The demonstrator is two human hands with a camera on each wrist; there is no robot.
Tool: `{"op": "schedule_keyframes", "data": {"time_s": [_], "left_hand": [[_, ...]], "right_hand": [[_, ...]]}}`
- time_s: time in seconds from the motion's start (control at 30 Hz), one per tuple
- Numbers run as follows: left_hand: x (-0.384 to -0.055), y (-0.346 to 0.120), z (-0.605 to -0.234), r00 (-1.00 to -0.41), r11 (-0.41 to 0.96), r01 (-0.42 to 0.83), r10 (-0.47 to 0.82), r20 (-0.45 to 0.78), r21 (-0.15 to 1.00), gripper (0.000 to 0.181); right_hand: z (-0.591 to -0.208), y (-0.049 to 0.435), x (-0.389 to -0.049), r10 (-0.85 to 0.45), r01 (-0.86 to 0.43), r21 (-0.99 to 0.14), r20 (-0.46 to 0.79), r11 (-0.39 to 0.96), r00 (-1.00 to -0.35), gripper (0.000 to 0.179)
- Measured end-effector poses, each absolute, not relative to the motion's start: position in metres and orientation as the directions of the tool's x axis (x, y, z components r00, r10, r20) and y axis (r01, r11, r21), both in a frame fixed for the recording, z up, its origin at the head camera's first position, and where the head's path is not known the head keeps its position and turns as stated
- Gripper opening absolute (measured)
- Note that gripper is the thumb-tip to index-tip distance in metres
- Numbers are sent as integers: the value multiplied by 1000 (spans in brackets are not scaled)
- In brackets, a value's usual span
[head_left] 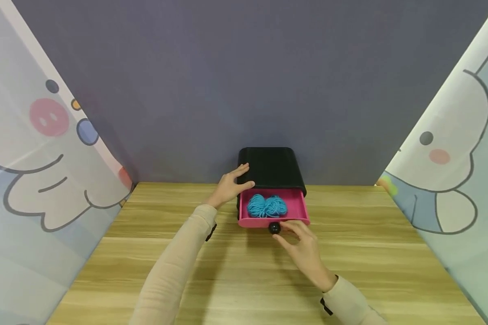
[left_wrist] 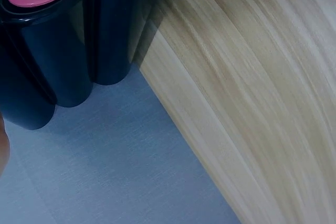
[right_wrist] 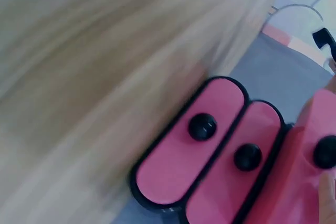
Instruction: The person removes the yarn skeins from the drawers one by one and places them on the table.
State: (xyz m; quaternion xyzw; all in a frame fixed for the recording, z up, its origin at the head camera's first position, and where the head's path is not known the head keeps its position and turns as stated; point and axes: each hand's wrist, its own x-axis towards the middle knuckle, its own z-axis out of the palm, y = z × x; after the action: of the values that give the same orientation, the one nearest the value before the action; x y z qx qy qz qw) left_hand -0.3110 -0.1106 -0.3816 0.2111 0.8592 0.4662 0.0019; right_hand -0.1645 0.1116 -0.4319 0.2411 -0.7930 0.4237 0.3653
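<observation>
A small black drawer cabinet point(head_left: 270, 167) stands against the grey backdrop, its top pink drawer point(head_left: 297, 205) pulled out. Bundled blue yarn point(head_left: 267, 206) lies inside that drawer. My left hand point(head_left: 229, 185) rests on the cabinet's left front edge, fingers extended over its top; the left wrist view catches only a sliver of it. At the drawer front, my right hand point(head_left: 302, 250) pinches the round black knob point(head_left: 274, 228) between thumb and fingers. In the right wrist view a fingertip point(right_wrist: 327, 195) sits right beside this knob.
Beneath the open drawer, two lower pink drawers point(right_wrist: 173, 174) with black knobs are pushed in. The wood-grain table point(head_left: 236, 289) spreads around the cabinet. Cartoon-printed panels point(head_left: 443, 180) flank it left and right, with the grey backdrop point(head_left: 260, 81) behind.
</observation>
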Motion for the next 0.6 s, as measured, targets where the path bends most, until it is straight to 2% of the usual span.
{"op": "schedule_keyframes", "data": {"time_s": [0.13,0.23,0.33,0.37,0.5,0.6], "left_hand": [[-310,-111,-381,-913,480,357,359,192,801,71],[-309,-110,-381,-915,483,352,358,186,802,71],[-308,-109,-382,-913,478,357,359,193,802,72],[-309,-108,-382,-914,477,356,356,194,804,72],[-310,-108,-383,-915,471,357,351,200,807,71],[-309,-109,-383,-915,475,359,350,202,803,70]], "right_hand": [[-414,120,-173,-72,-757,-415,854,505,-516,30],[-397,128,-181,-94,-773,-382,867,506,-490,33],[-383,137,-190,-138,-761,-433,821,483,-554,35],[-379,139,-192,-161,-746,-474,784,467,-599,34],[-369,146,-203,-281,-626,-619,567,474,-774,36],[-365,146,-212,-387,-556,-647,402,521,-830,41]]}}
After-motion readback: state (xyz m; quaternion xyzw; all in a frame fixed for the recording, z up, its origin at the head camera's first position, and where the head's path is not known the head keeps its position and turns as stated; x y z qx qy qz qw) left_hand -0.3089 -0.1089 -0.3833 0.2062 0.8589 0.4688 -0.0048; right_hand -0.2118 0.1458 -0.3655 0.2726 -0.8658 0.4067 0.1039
